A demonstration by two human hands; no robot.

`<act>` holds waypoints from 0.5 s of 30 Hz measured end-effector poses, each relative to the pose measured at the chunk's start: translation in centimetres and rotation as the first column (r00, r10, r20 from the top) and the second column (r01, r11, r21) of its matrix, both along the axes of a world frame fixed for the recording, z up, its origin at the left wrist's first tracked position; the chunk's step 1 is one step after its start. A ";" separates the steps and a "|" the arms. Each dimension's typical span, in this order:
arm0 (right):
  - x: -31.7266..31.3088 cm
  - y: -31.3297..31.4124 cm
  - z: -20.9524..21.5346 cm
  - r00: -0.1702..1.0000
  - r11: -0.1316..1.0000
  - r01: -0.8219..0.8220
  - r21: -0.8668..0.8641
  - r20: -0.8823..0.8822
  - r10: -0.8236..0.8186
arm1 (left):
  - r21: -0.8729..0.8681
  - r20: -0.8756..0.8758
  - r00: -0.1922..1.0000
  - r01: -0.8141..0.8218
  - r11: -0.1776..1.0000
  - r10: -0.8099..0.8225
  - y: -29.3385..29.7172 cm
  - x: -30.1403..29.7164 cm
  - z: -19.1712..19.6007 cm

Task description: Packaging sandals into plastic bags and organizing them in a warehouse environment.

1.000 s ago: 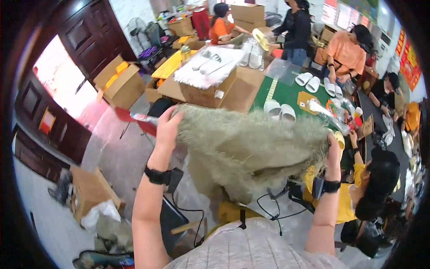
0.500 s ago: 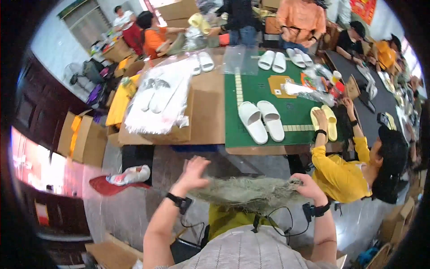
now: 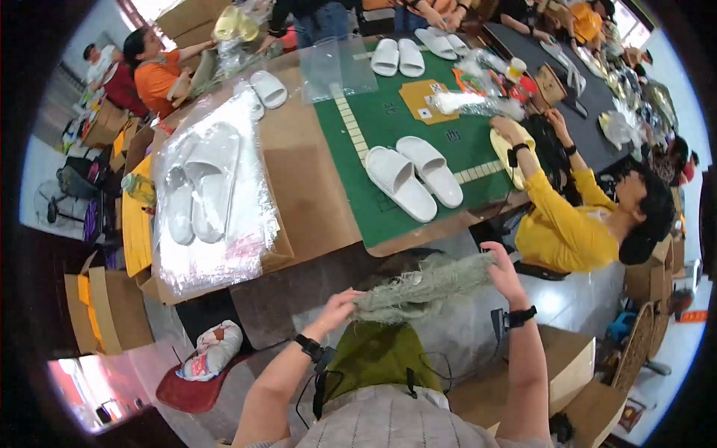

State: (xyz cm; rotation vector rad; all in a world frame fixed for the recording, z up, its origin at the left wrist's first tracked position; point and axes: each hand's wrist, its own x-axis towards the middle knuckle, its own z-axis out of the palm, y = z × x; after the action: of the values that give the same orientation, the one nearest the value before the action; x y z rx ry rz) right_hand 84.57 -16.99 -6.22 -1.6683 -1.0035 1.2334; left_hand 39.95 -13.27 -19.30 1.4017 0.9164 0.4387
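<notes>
We have the cloth point(image 3: 426, 290) out in front of us, between our two hands, just off the near edge of the table point(image 3: 302, 175). Our left hand point(image 3: 337, 308) pinches one end, and our right hand point(image 3: 505, 270) has hold of the other end. The cloth is green-grey and fuzzy, and its middle looks bunched up. To hold it well, we should grip a good bit of cloth, not just the loose threads point(image 3: 448, 272), since those may pull out. The right end looks higher or farther out, we can't tell which, so we could make both ends even. A soft, even pull should help smooth the bunched part. We should mind the person in yellow point(image 3: 564, 228) near our right hand, and not let threads catch on the band point(image 3: 518, 317) on our right wrist.
</notes>
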 end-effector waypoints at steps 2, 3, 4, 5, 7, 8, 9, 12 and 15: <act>-0.7 -0.1 -2.4 0.994 0.999 -0.042 -0.002 0.096 0.042 | -0.397 -0.096 0.995 -0.025 0.918 -0.014 2.0 -0.7 0.5; -1.4 -0.1 -3.6 0.985 0.992 -0.123 -0.025 0.118 0.125 | -0.406 -0.032 0.994 -0.109 0.907 0.106 2.6 -0.8 0.4; -1.9 -0.1 -4.6 0.968 0.978 -0.204 -0.047 0.137 0.209 | -0.418 0.031 0.974 -0.192 0.888 0.226 3.2 -0.9 0.4; -2.2 0.0 -5.5 0.958 0.963 -0.256 -0.079 0.114 0.264 | -0.460 0.063 0.994 -0.047 0.887 0.085 4.6 -1.5 0.5; -2.4 -0.6 -7.5 0.897 0.930 -0.367 -0.030 0.252 0.363 | -0.284 0.042 0.999 0.034 0.958 -0.023 6.9 0.9 5.0; -2.9 -0.5 -8.4 0.798 0.864 -0.504 0.011 0.389 0.460 | -0.090 -0.001 0.995 0.096 0.991 -0.097 7.4 1.3 6.2; -4.3 -0.1 -8.3 0.729 0.841 -0.540 -0.026 0.485 0.483 | 0.072 -0.032 0.998 0.051 0.996 -0.049 7.5 0.3 5.5; -5.3 -0.6 -11.9 0.504 0.774 -0.614 -0.154 0.678 0.535 | 0.194 -0.530 0.803 0.429 0.882 -0.274 9.2 -0.8 4.8; -6.6 -0.2 -20.1 0.610 0.814 -0.540 -0.215 0.566 0.554 | 0.345 -0.614 0.783 0.381 0.858 -0.101 9.1 -1.4 0.3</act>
State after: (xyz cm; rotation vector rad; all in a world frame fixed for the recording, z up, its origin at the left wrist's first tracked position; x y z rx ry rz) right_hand 78.01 -17.23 -26.31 -1.8919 -2.0410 1.0644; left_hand 38.55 -4.13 -18.99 2.1352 1.1338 -0.0037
